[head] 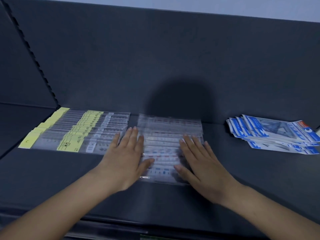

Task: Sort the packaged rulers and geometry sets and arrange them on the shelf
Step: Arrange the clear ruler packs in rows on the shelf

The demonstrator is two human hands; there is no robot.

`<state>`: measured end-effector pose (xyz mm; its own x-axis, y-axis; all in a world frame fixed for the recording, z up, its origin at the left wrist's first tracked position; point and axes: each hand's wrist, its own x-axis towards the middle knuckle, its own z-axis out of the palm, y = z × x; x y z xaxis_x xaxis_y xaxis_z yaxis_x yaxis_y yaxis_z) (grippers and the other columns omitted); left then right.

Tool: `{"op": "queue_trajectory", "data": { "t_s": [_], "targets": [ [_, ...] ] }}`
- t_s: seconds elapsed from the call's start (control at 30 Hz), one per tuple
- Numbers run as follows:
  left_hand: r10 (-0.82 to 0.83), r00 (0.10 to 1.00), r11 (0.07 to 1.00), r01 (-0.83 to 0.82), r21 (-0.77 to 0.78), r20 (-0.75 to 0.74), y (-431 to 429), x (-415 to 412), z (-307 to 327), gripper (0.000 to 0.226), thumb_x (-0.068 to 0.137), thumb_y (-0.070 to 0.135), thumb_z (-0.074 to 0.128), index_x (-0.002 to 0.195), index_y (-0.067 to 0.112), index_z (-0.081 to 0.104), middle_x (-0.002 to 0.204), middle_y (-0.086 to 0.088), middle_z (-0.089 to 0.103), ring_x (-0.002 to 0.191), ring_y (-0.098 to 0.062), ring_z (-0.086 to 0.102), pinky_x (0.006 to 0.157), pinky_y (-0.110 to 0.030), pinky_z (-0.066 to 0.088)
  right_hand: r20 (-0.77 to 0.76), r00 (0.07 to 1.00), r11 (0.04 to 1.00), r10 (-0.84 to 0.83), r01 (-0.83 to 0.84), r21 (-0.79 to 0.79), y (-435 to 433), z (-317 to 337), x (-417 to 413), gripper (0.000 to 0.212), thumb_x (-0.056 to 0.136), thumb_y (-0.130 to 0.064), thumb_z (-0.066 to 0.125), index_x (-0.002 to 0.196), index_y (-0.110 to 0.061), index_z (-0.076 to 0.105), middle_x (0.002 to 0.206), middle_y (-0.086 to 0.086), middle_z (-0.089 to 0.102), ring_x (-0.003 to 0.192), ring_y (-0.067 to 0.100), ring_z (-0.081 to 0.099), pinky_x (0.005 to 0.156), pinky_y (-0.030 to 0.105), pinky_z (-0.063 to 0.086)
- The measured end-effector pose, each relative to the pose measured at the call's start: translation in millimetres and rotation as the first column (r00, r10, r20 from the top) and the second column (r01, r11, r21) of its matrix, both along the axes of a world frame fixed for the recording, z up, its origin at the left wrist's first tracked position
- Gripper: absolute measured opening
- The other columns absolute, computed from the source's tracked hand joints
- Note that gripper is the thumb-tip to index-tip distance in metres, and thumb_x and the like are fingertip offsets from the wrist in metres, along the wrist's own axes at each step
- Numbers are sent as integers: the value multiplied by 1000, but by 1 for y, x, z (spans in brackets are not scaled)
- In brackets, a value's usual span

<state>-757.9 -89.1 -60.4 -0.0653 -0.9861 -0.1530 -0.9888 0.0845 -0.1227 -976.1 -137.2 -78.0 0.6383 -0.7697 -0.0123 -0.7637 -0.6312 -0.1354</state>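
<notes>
Both hands lie flat, fingers spread: the left hand [127,154] and right hand [199,161] press the clear rulers [166,146] mid-shelf [173,66]. Left of them, the yellow-label rulers [76,132] sit fanned in order. Far right, the blue sets [275,134] form a loose pile. I judge 2 groups nearly arranged; the sets remain.
</notes>
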Motion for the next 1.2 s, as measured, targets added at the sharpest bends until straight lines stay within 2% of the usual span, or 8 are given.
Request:
{"op": "queue_trajectory", "data": {
  "t_s": [0.1,0.23,0.37,0.47,0.83,0.93,1.03,1.2],
  "targets": [
    [105,990,988,-93,124,-94,-11,2,-9,105,63,74,-27,147,11,-16,156,-7,-22,144,-18,-19,117,-38,-13,-71,997,999,-28,31,33,-7,-7,8,89,71,-70,-9,146,-24,-17,149,-11,-28,140,12,-27,113,35,-20],
    [115,964,979,-70,191,-238,-11,-1,-10,78,92,61,10,147,13,-18,155,-4,-24,143,-14,-20,116,-30,-12,-42,994,982,-103,108,152,-13,-8,-2,109,62,-84,-10,149,-18,-9,156,-3,-18,142,10,-20,113,29,-14],
    [164,934,980,-118,158,-317,-14,0,-14,82,92,62,14,147,11,-19,153,-6,-28,142,-15,-23,113,-28,-13,102,958,950,-268,245,192,-19,-11,-3,101,75,-78,8,149,-10,-6,157,2,-17,143,11,-17,110,22,-12],
    [175,903,977,-109,185,-392,-15,-5,-16,83,92,62,17,147,11,-19,153,-4,-28,141,-13,-24,110,-25,-15,258,919,932,-297,219,290,-16,-11,-1,80,95,-51,33,148,-9,-10,156,0,-19,141,7,-19,109,16,-11],
    [242,788,970,-191,148,-566,-20,-10,-13,80,96,55,27,148,9,-12,155,-4,-25,143,-13,-21,111,-23,-11,524,723,851,-451,171,496,-35,2,-2,62,95,-19,38,151,-19,11,158,-10,2,143,2,-4,113,20,2],
    [223,831,975,-185,125,-510,-18,-7,-19,80,95,56,23,147,9,-16,153,-4,-28,141,-13,-23,109,-22,-13,584,670,860,-459,169,481,-37,4,-2,54,89,-20,43,142,-23,32,151,-10,26,142,10,19,117,30,15],
    [229,834,973,-180,145,-502,-18,-6,-21,80,96,56,22,147,9,-17,153,-4,-28,141,-13,-24,109,-22,-14,632,627,855,-455,111,506,-37,8,-1,45,87,-10,45,127,-30,45,129,-13,49,121,3,44,101,24,32],
    [239,822,970,-178,165,-517,-20,-5,-19,81,95,56,24,147,9,-16,154,-4,-27,141,-13,-23,110,-23,-12,652,556,828,-515,127,545,-44,4,2,34,84,-9,48,111,-27,55,117,-6,58,108,7,54,98,30,41]
  ]
}}
